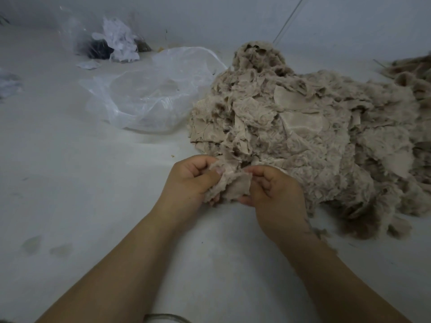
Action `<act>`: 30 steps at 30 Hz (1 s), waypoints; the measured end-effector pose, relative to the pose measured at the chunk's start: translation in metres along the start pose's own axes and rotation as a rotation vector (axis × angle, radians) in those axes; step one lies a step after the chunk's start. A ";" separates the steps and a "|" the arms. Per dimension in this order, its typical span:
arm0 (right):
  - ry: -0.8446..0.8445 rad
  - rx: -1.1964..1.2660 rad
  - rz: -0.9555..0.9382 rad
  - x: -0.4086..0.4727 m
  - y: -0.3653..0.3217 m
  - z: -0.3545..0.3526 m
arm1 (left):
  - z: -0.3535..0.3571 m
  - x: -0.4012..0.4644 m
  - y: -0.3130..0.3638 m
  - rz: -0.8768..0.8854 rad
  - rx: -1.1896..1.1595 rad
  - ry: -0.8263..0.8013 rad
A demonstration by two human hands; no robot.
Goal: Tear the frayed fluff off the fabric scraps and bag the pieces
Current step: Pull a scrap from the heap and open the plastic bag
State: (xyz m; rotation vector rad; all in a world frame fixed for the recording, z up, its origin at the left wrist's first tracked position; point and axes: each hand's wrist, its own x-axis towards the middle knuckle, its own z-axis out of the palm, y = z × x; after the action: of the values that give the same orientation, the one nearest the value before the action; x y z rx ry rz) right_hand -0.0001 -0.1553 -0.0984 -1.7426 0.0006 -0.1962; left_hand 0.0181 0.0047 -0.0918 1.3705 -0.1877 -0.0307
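Note:
A beige fabric scrap (pixel 229 185) with fluffy, frayed edges is held between both hands at the centre of the view. My left hand (pixel 186 183) pinches its left side, thumb on top. My right hand (pixel 272 190) grips its right edge with curled fingers. Just behind and to the right lies a large pile of beige scraps and fluff (pixel 314 136). An open clear plastic bag (pixel 149 89) lies on the pale floor to the left of the pile, apart from both hands.
A second clear bag (pixel 107 40) holding white and dark scraps stands at the back left by the wall. Loose white scraps (pixel 8 83) lie at the far left edge. More beige fabric (pixel 412 71) lies at the far right. The pale floor (pixel 70 183) stretches to the left.

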 end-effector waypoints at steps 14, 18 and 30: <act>0.068 -0.127 -0.203 -0.002 -0.003 -0.002 | -0.003 0.000 0.002 0.018 0.120 0.045; 0.101 -0.169 -0.205 -0.005 -0.006 -0.001 | -0.005 0.002 0.003 0.010 0.011 0.066; 0.005 0.139 0.025 -0.006 -0.014 0.000 | 0.002 -0.002 -0.003 0.033 0.221 -0.153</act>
State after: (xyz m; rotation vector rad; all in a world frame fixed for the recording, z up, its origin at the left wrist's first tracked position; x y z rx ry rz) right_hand -0.0076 -0.1525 -0.0858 -1.6029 0.0124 -0.1787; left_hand 0.0158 0.0019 -0.0948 1.5860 -0.3504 -0.0890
